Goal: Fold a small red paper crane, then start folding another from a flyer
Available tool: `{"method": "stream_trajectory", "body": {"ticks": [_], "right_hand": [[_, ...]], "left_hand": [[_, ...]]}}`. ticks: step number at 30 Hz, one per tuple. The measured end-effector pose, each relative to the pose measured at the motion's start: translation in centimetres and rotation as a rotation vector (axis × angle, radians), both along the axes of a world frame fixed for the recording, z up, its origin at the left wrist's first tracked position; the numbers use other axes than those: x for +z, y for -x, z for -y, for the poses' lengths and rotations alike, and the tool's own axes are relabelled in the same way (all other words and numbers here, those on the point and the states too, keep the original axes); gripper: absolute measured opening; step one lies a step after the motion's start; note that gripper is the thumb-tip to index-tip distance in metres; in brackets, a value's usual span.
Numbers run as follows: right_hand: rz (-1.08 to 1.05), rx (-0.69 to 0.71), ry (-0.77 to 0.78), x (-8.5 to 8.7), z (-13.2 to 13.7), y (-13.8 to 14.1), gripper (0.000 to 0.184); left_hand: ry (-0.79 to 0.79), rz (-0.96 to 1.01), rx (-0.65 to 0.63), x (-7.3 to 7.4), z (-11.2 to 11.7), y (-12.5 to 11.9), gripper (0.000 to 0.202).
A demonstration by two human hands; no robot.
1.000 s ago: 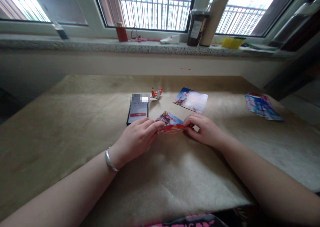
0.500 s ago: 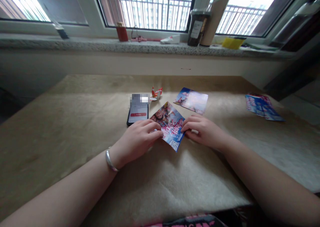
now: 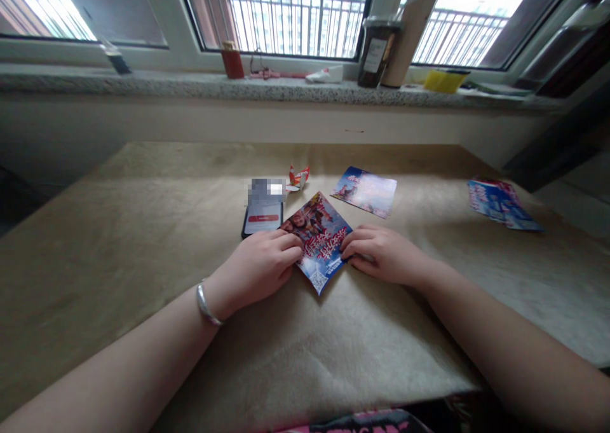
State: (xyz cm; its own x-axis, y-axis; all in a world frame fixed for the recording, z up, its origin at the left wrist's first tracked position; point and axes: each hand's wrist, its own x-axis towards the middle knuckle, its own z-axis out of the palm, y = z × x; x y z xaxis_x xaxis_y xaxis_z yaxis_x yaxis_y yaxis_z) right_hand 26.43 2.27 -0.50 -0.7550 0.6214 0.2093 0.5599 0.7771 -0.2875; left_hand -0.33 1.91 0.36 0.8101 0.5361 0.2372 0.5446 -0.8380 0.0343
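A square sheet of glossy printed paper (image 3: 320, 242) lies on the table as a diamond, one corner pointing at me. Its print shows figures, red-and-white lettering and a QR code near the close corner. My left hand (image 3: 271, 258), with a silver bangle on its wrist, grips the left corner with curled fingers. At the opposite corner my right hand (image 3: 376, 252) pinches the paper's edge; its thumb is partly hidden. Just beyond my left hand lies a phone (image 3: 263, 213) with a lit screen. A small folded red-and-white paper piece (image 3: 298, 177) stands behind it.
Another printed sheet (image 3: 366, 190) lies farther back. Several printed papers (image 3: 504, 204) overlap at the right of the table (image 3: 143, 229). On the stone windowsill (image 3: 190, 88) stand a red container (image 3: 232, 61), a dark lidded jar (image 3: 377, 54) and a yellow box (image 3: 445, 81).
The paper has turned slightly, its near corner swinging left to point straight at me. Both hands have shifted a little left with it.
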Motion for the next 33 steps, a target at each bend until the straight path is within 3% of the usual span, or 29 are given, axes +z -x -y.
{"method": "stream_trajectory", "body": {"ticks": [4,20,33], "right_hand": [[0.010,0.006,-0.016,-0.1,0.1,0.3,0.016],[-0.111,0.010,0.033,0.0,0.3,1.4,0.014],[-0.169,0.045,0.060,0.0,0.4,1.5,0.014]], "left_hand": [[0.047,-0.016,0.019,0.3,0.2,-0.1,0.015],[0.122,0.017,-0.049,0.4,0.5,-0.2,0.038],[0.098,0.031,-0.081,0.6,0.5,-0.5,0.026]]}}
